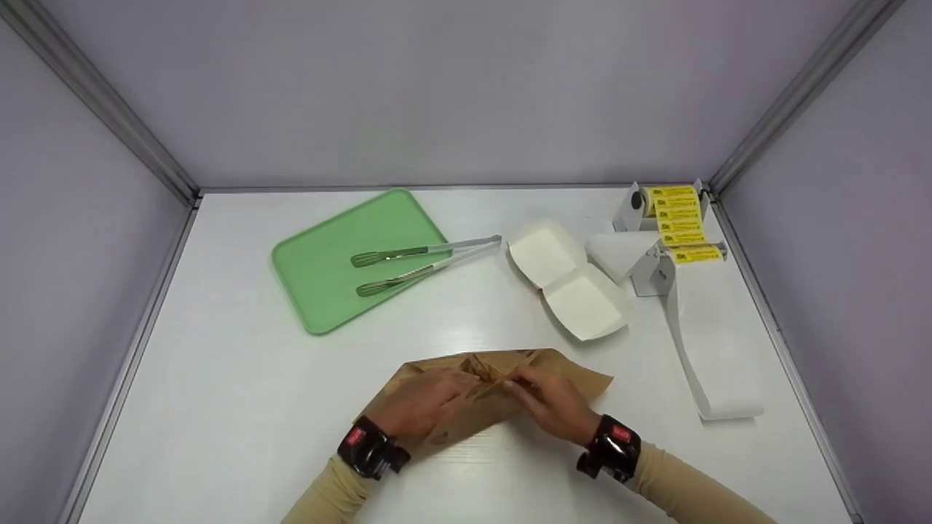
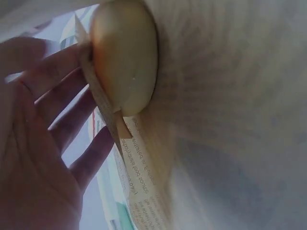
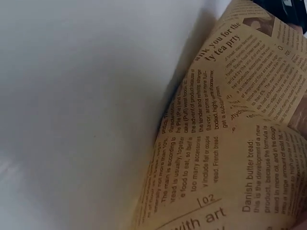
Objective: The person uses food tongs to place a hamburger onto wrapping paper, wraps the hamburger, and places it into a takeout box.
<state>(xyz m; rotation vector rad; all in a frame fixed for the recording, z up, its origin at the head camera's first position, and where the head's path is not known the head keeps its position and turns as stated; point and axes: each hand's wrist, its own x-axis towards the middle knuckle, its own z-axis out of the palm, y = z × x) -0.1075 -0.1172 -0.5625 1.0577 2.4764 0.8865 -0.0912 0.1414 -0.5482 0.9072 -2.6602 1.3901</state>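
Observation:
Printed brown wrapping paper (image 1: 480, 418) is gathered in front of the person, its middle crumpled between both hands. My left hand (image 1: 426, 404) lies over the paper's left part and holds it near the centre fold. In the left wrist view, the left hand's fingers (image 2: 62, 112) reach behind a folded paper edge, beside a smooth pale-brown bun (image 2: 127, 62) inside the wrap. From the right, my right hand (image 1: 557, 407) pinches the paper with thumb and index finger. The right wrist view shows mostly the paper's printed outside (image 3: 206, 129); that hand's fingers are hidden there.
A green tray (image 1: 335, 269) lies at the back left with metal tongs (image 1: 466, 251) across its right edge. Right of them sits an opened white clamshell box (image 1: 582, 298). A dispenser (image 1: 652, 276) with yellow labels (image 1: 677, 211) and a trailing white strip (image 1: 717, 342) stands at right.

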